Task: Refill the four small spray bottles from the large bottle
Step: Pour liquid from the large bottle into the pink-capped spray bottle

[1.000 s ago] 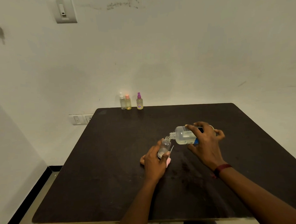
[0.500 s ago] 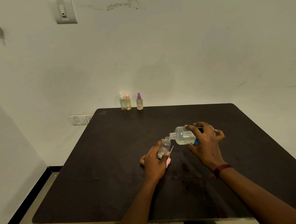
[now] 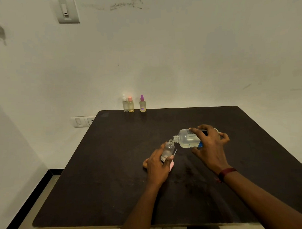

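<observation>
My right hand (image 3: 210, 146) grips the large clear bottle (image 3: 187, 138), tipped on its side with its open neck at the mouth of a small clear spray bottle (image 3: 167, 150). My left hand (image 3: 157, 165) holds that small bottle tilted, and a pink spray cap (image 3: 172, 165) with its thin tube shows by the same hand's fingers. A little liquid lies in the bottom of the small bottle. Three other small spray bottles stand at the table's far edge: a white-capped one (image 3: 124, 104), an orange-capped one (image 3: 130, 104) and a purple-capped one (image 3: 142, 104).
The dark table (image 3: 114, 167) stands against a pale wall. Wall sockets (image 3: 83, 121) sit to the left of the table's far corner, and a switch plate (image 3: 67, 10) is high on the wall.
</observation>
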